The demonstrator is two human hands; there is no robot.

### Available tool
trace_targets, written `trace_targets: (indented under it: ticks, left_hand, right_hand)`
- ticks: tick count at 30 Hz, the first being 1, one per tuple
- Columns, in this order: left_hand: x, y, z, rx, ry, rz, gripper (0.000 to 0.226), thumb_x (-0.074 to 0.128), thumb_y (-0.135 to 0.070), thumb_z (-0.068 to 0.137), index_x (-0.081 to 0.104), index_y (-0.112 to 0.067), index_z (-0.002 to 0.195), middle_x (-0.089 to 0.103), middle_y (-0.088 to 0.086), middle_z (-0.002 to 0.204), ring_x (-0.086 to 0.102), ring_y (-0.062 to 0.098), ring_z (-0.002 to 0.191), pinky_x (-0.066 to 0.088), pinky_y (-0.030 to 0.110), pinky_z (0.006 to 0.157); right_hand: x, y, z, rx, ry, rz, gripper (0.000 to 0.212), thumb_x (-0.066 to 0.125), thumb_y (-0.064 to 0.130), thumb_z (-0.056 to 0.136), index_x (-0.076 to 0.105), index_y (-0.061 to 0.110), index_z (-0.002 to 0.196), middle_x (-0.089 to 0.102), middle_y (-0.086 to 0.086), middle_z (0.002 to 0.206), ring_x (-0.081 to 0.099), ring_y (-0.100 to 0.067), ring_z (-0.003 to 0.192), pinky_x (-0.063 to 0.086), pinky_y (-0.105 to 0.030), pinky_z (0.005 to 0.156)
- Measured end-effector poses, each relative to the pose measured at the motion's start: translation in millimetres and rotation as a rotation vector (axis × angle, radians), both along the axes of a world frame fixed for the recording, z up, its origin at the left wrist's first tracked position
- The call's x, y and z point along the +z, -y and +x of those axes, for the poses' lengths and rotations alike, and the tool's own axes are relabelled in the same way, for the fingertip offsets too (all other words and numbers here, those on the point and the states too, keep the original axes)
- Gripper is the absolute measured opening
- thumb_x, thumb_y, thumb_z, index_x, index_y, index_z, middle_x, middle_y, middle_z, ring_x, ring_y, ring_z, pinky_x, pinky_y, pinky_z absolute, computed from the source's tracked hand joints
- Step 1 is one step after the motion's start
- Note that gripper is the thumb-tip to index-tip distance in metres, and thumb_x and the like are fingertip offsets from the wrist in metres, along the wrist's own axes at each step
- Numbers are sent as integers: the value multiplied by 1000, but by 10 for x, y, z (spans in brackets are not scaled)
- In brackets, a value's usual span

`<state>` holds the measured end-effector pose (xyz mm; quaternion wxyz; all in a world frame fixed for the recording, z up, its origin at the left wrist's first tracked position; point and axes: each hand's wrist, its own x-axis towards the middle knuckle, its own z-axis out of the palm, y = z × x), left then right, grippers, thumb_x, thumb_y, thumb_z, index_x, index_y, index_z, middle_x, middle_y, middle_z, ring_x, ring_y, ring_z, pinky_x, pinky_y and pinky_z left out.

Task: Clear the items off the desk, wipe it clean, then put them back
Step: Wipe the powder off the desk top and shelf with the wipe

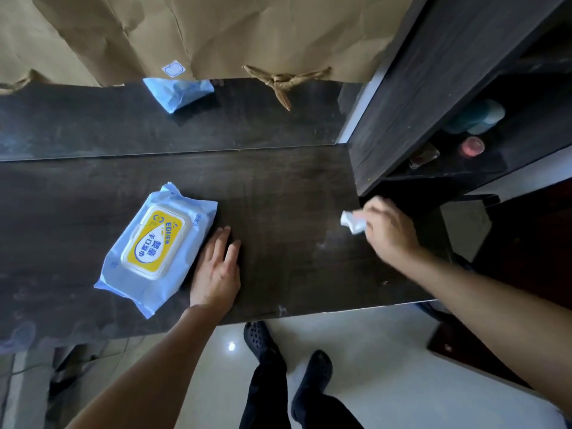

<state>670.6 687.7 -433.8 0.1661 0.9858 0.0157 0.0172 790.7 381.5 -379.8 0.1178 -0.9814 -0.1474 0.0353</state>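
Observation:
A pale blue pack of wet wipes [154,246] with a yellow and white lid lies on the dark wooden desk [278,187], left of centre. My left hand [216,267] rests flat on the desk with straight fingers, its side against the pack's right edge. My right hand [387,227] is at the desk's right end and grips a crumpled white wipe [353,222], which touches the desk surface. That hand is blurred.
A mirror [154,119] at the back reflects the pack. Brown paper [216,32] hangs above it. A dark shelf unit [433,88] stands at the right, holding a blue bottle [476,117] and a pink-capped jar [473,146]. Below the desk's front edge are white floor tiles and my feet.

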Motion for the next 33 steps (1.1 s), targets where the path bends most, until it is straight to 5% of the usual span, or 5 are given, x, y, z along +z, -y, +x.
trace_targets:
  ticks: [4, 11, 20, 28, 33]
  left_hand:
    - [24, 84, -237, 137, 51, 8, 35, 39, -6, 80, 61, -1, 108, 51, 26, 129, 49, 43, 117, 45, 50, 96]
    - [1, 237, -636, 319, 36, -45, 39, 36, -10, 81, 57, -2, 113, 45, 26, 135, 43, 44, 121, 41, 52, 97]
    - [-92, 329, -598, 404, 95, -2, 37, 41, -10, 81, 55, -2, 114, 47, 23, 134, 42, 41, 121, 35, 50, 100]
    - [-33, 326, -584, 386, 48, 0, 40, 38, -15, 80, 55, -2, 113, 45, 24, 136, 43, 43, 120, 36, 51, 99]
    - [-37, 316, -583, 375, 29, 13, 40, 37, -15, 79, 55, -2, 113, 46, 24, 136, 43, 43, 120, 36, 51, 99]
  right_hand:
    - [-156, -149, 183, -164, -18, 78, 24, 55, 0, 79, 73, 9, 93, 59, -15, 92, 56, -37, 86, 47, -39, 68]
    - [-37, 201, -1326, 335, -215, 190, 38, 50, -2, 73, 70, 23, 94, 52, 2, 82, 56, -21, 77, 48, -31, 54]
    - [-275, -472, 424, 4, -4, 115, 35, 49, -3, 80, 67, 10, 107, 51, -15, 100, 52, -36, 91, 39, -33, 68]
    - [-196, -79, -1393, 462, -209, 237, 46, 54, -10, 73, 64, 23, 103, 44, 5, 86, 42, -15, 80, 45, -32, 59]
    - [-176, -142, -610, 126, -83, 326, 50, 42, -4, 73, 69, 17, 111, 53, -8, 92, 54, -24, 86, 44, -30, 75]
